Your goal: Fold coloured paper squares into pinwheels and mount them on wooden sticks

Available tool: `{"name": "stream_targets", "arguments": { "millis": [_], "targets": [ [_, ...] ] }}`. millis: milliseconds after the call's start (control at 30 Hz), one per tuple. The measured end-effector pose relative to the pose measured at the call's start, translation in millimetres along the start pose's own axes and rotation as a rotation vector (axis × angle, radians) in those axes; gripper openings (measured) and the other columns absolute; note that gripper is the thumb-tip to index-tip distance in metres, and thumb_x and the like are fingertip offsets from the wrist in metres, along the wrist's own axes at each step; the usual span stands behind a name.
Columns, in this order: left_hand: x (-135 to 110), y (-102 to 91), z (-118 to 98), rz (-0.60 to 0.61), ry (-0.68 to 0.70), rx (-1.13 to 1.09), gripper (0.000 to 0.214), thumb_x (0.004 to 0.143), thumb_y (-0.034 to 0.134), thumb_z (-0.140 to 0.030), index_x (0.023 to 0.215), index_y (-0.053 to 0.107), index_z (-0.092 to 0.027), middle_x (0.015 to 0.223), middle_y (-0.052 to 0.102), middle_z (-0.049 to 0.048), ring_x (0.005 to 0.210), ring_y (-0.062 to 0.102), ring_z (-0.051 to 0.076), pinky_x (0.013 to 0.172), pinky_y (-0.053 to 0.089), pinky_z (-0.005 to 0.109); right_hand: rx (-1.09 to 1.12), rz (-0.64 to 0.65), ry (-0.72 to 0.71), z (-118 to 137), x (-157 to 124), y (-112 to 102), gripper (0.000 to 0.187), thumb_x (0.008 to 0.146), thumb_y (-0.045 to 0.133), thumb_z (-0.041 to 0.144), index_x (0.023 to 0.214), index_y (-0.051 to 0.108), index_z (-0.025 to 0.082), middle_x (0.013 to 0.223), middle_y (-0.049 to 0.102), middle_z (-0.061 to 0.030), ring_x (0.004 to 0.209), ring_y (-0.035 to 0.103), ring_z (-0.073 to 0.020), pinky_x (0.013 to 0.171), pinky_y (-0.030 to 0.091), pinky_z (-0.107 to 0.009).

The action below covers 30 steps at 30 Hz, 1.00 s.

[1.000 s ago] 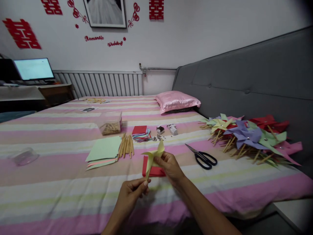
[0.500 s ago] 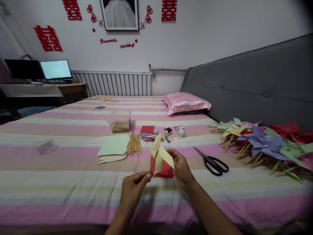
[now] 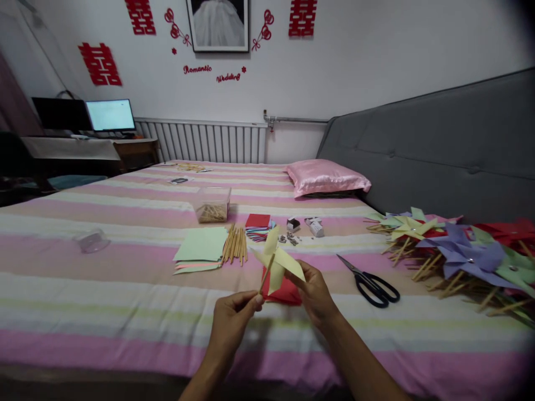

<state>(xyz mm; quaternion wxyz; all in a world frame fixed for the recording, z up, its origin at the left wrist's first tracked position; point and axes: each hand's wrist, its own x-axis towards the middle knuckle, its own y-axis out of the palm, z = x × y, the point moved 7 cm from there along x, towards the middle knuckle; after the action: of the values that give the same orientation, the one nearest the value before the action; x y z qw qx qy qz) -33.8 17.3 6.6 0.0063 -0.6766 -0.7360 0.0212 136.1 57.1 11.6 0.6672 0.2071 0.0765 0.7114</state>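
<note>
A pale yellow paper pinwheel (image 3: 278, 264) on a thin wooden stick (image 3: 266, 276) is held up in front of me, the stick running across its back toward me. My left hand (image 3: 234, 317) pinches the lower end of the stick between thumb and fingers. At the pinwheel's right side, my right hand (image 3: 316, 295) has its fingers curled at a blade, partly hidden behind the paper. Below and behind the pinwheel lies red paper (image 3: 285, 292) on the striped bed.
Green paper sheets (image 3: 200, 243), wooden sticks (image 3: 236, 245) and a clear box (image 3: 213, 206) sit ahead-left. Beyond the pinwheel are small paper squares (image 3: 258, 221) and metal fasteners (image 3: 289, 238). Black scissors (image 3: 370, 284) lie right, near finished pinwheels (image 3: 466, 250).
The view has turned a little left, so the room appears shifted right. Both hands keep their places on the pinwheel, which has barely moved between them.
</note>
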Motion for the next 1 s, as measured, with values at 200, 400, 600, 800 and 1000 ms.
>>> {"name": "stream_targets", "arguments": {
  "millis": [200, 400, 600, 800, 1000],
  "targets": [
    [0, 3.5, 1, 0.052, 0.01, -0.005, 0.026, 0.065, 0.067, -0.039, 0.073, 0.074, -0.015, 0.062, 0.069, 0.0057, 0.061, 0.058, 0.017, 0.056, 0.042, 0.025, 0.005, -0.032, 0.003, -3, 1, -5, 0.02, 0.064, 0.075, 0.03, 0.081, 0.069, 0.02, 0.081, 0.068, -0.0022, 0.077, 0.06, -0.0163, 0.077, 0.046, -0.03],
    [1, 6.4, 7, 0.081, -0.084, -0.119, 0.032, 0.065, 0.068, -0.042, 0.078, 0.072, -0.013, 0.071, 0.072, 0.009, 0.064, 0.062, 0.018, 0.056, 0.042, 0.025, 0.004, -0.052, 0.023, -4, 1, -6, 0.019, 0.063, 0.075, 0.029, 0.078, 0.069, 0.021, 0.077, 0.067, -0.0008, 0.073, 0.059, -0.0141, 0.073, 0.045, -0.028],
    [2, 9.4, 12, 0.114, -0.106, -0.162, 0.036, 0.065, 0.068, -0.042, 0.083, 0.07, -0.011, 0.075, 0.073, 0.0109, 0.066, 0.064, 0.018, 0.056, 0.042, 0.024, 0.007, -0.044, 0.02, -5, 0, -6, 0.019, 0.063, 0.075, 0.029, 0.078, 0.067, 0.02, 0.075, 0.066, -0.0001, 0.071, 0.056, -0.0127, 0.069, 0.043, -0.025],
    [3, 9.4, 17, 0.128, -0.109, -0.129, 0.037, 0.067, 0.066, -0.044, 0.084, 0.07, -0.012, 0.077, 0.073, 0.0108, 0.068, 0.065, 0.018, 0.055, 0.042, 0.024, 0.132, -0.102, 0.036, -2, 1, -10, 0.025, 0.065, 0.074, 0.035, 0.08, 0.062, 0.019, 0.069, 0.062, 0.0004, 0.061, 0.053, -0.0111, 0.061, 0.04, -0.023],
    [5, 11.3, 18, 0.177, -0.091, -0.057, 0.037, 0.067, 0.064, -0.047, 0.081, 0.071, -0.014, 0.074, 0.073, 0.0099, 0.065, 0.064, 0.018, 0.054, 0.042, 0.024, 0.105, -0.124, 0.05, -2, 2, -12, 0.028, 0.066, 0.072, 0.04, 0.082, 0.064, 0.018, 0.072, 0.059, 0.0011, 0.058, 0.051, -0.0095, 0.058, 0.037, -0.022]
  ]
}}
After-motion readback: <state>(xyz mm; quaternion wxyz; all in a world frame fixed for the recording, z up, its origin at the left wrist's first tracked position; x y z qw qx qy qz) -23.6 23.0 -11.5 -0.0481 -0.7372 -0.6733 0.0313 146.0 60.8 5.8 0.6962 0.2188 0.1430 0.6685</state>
